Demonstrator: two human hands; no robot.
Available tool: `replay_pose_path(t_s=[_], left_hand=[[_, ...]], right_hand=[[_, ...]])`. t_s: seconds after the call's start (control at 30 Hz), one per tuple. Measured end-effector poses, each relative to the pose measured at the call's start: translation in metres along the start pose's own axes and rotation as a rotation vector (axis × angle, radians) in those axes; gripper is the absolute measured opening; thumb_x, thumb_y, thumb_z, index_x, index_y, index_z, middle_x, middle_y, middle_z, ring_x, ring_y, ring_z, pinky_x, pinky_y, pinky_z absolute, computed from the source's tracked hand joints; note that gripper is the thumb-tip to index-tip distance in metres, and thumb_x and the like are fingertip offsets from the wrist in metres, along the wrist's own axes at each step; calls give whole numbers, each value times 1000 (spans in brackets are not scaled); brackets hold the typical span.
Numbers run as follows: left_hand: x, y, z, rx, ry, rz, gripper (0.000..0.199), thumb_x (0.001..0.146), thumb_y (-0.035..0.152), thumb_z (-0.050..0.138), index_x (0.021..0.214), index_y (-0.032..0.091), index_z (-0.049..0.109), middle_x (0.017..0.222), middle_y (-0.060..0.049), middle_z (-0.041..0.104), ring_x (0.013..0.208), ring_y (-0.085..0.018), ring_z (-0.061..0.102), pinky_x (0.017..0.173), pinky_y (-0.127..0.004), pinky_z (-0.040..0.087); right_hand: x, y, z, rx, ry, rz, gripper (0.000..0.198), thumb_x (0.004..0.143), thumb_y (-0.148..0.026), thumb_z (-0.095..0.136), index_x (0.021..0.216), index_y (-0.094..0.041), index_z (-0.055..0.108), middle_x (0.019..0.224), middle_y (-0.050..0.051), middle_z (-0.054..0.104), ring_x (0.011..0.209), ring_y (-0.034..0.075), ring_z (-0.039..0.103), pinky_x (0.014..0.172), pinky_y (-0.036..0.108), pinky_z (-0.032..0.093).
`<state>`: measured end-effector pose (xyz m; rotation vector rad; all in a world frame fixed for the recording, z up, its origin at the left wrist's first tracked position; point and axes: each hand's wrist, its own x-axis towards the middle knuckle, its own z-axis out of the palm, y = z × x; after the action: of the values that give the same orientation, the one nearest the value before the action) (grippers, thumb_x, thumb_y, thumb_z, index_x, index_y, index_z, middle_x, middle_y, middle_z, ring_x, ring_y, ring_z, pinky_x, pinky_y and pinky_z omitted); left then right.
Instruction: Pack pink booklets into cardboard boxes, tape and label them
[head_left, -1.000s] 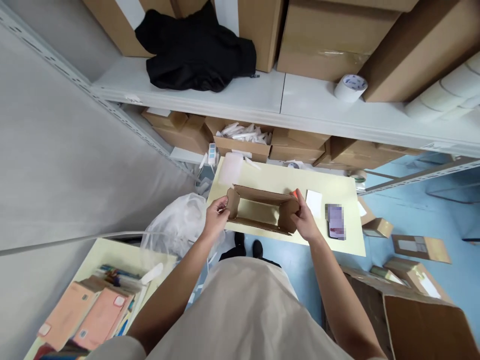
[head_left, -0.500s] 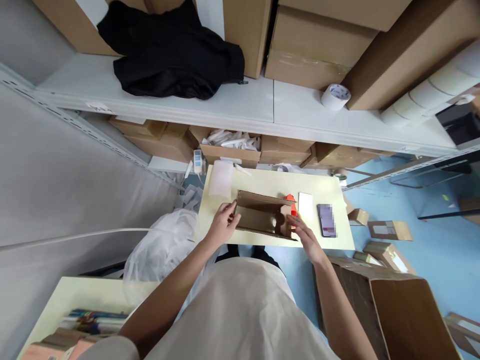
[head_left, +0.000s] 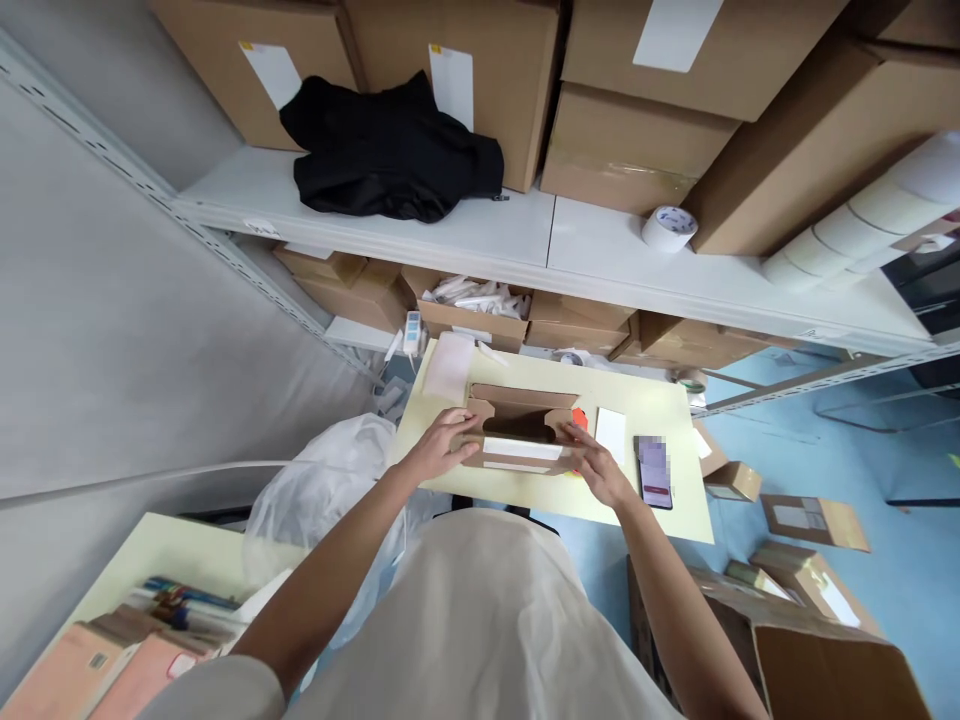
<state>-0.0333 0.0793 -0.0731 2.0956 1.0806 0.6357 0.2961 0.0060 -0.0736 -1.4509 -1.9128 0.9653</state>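
Note:
A small open cardboard box (head_left: 517, 463) stands on the pale yellow table (head_left: 420, 425) in front of me, with white strips along its near side. Both its end flaps lean inward and its far flap stands up; the inside looks dark. My left hand (head_left: 441, 443) grips the box's left end, fingers at the flap. At the opposite end my right hand (head_left: 598, 466) holds the right flap and edge, its thumb side partly hidden. Just behind those right fingers shows an orange-red item (head_left: 580, 418), mostly covered.
Right of the box lie a white card (head_left: 610, 432) and a phone (head_left: 652, 472). A white sheet (head_left: 449, 366) lies at the table's back left. Beyond the table stands a shelf (head_left: 600, 235) with cartons, a tape roll (head_left: 669, 229) and a black garment (head_left: 397, 150). Cartons cover the floor at right.
The box has tipped so its near side now shows, and its left end flap has come into view, leaning inward. Both hands stay at its ends. My view has shifted slightly upward.

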Motion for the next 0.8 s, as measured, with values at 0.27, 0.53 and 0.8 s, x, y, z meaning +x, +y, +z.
replay_pose_path(t_s=[0.27,0.53,0.8], left_hand=[[-5,-11,30,-264,288,-229,84,76,26,63,146,28,18,132,-15,43,113,-21,53,83,-35,52],[0,10,11,229,45,-92,59,85,23,50,142,21,35,153,-18,21,136,-32,31,105,-51,33],[9,36,27,574,-186,95,75,86,51,48,147,15,25,152,-16,28,142,-30,21,114,-53,11]], right_hand=[[32,3,-6,38,134,111,100,65,-35,75,147,-30,17,151,12,28,140,31,26,110,57,27],[20,2,-2,-87,50,-3,47,84,-38,56,129,-24,52,145,10,40,134,27,39,109,48,36],[6,21,7,-122,276,189,47,89,-47,42,124,-18,56,133,15,53,124,27,50,100,44,44]])
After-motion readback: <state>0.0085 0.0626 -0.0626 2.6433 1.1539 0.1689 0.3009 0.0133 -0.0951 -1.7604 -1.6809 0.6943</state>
